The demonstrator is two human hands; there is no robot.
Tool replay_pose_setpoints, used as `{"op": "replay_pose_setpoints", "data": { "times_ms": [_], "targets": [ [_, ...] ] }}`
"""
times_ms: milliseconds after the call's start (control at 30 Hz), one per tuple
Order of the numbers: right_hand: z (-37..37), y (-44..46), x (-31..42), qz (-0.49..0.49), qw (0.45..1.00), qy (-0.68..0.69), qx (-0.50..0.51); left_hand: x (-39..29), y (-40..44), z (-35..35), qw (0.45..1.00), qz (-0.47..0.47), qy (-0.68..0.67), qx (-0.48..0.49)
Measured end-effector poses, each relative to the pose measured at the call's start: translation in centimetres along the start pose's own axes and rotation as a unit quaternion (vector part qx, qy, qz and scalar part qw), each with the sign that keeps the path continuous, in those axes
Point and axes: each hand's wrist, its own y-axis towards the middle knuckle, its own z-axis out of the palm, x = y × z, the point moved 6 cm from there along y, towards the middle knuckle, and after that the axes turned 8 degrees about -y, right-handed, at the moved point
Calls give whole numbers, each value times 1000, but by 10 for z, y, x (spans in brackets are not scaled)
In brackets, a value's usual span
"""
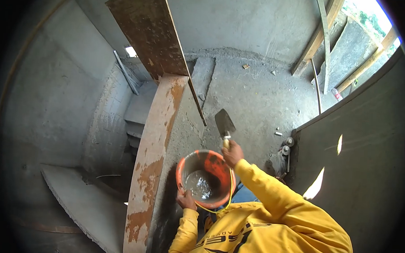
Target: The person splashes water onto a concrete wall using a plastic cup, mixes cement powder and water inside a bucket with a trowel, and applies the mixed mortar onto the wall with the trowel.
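An orange bucket (231, 184) with grey, wet material inside sits tilted in front of my body, beside a low wall. My left hand (186, 200) grips its rim at the lower left. A trowel (225, 123) with a grey metal blade and a pale handle is in my right hand (232, 154), just above the bucket's right rim. The blade points up and away from me, outside the bucket. A yellow handle strap hangs along the bucket's right and lower side.
A low wall (146, 183) with a patchy top runs along the left, with a brown board (148, 29) standing at its far end. Steps (140, 105) lie beyond it. White pipe pieces (286, 150) lie at the right wall; wooden posts (318, 39) stand at the back right.
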Motion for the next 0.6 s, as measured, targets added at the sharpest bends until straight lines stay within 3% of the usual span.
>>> {"op": "replay_pose_setpoints", "data": {
  "times_ms": [133,200,267,400,500,600],
  "targets": [
    [65,81,68,-111,988,-103,-15,8,-4,-9,999,-1,-48,25],
    [53,63,95,50,994,79,55,11,-10,-16,997,-31,-66,13],
    [88,107,27,98,987,82,95,13,-13,-22,996,-44,-76,-5],
    [124,82,-9,291,886,319,170,18,-20,-28,988,-64,-122,-64],
    [165,88,-4,299,781,476,273,13,-26,-23,982,-67,-136,-110],
    [217,120,15,341,708,540,303,32,-32,-29,990,-55,-65,-110]
  ]
}}
